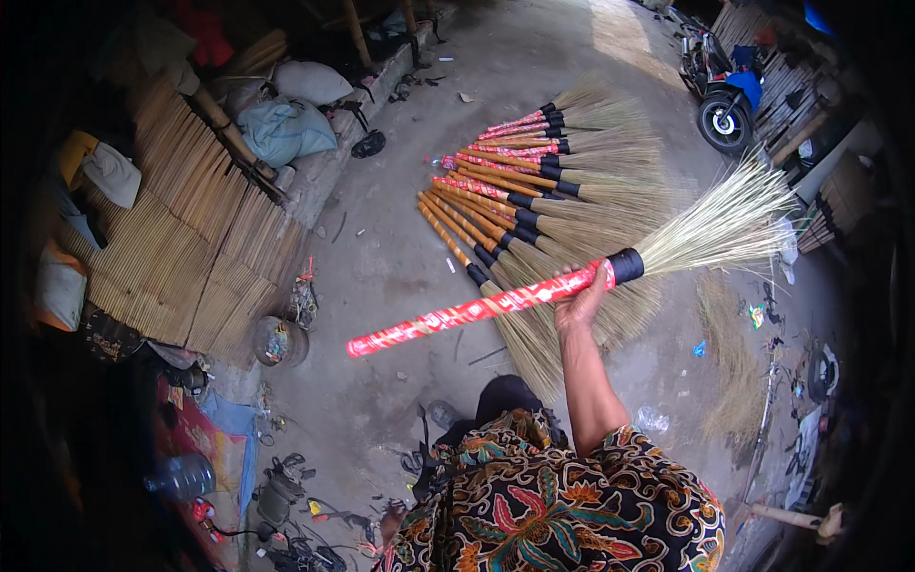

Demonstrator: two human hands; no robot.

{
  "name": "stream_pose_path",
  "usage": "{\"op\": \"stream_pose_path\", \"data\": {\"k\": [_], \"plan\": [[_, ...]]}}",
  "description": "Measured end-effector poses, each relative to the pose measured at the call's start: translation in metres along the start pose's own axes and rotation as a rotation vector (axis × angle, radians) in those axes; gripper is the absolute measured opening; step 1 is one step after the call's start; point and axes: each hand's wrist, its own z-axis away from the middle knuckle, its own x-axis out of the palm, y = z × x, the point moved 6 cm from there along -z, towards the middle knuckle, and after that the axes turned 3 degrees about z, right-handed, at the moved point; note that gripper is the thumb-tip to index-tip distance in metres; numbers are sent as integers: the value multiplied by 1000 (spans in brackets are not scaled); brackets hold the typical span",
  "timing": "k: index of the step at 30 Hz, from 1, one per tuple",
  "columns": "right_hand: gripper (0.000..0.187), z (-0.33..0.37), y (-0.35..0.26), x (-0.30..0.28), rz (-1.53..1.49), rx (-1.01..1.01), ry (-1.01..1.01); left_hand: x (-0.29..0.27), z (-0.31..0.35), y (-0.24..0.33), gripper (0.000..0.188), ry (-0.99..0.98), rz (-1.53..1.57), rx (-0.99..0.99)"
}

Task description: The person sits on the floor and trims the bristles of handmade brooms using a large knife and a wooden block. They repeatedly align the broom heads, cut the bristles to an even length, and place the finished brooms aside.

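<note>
My right hand (579,303) is closed around a broom (457,316), gripping it just below the black binding where the bristles begin. Its handle is wrapped in red-and-white patterned plastic and points left; pale straw bristles (715,224) fan out to the upper right. Beneath and beyond it, several similar brooms (515,191) lie on the floor in a fanned row, some with red-wrapped handles, others bare orange-brown, all with black bindings. At the lower left, beside my patterned shirt, a small part of what looks like my left hand (391,522) shows; its fingers are not clear.
Bundled thin sticks (181,219) form a slatted platform at the left, with filled sacks (286,129) behind it. A motorcycle (726,114) is parked at the upper right. Loose straw (729,362) lies at the right. A plastic bottle (181,475) and a tin (279,341) are at the left.
</note>
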Motion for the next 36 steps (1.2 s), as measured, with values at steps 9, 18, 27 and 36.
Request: {"op": "stream_pose_path", "data": {"k": [9, 18, 27, 36], "plan": [[47, -19, 59, 45, 54, 12, -54, -19, -57, 220, 62, 73, 153, 269], [50, -137, 143, 67, 136, 89, 137, 107, -114, 180, 69, -233, -281, -74], [54, -319, 122, 188, 113, -24, 224, 206, -87, 363, 71, -128, -294, -64], [119, -401, 114, 158, 620, -29, 479, 318, -73, 528, 69, -144, -378, 115]]}}
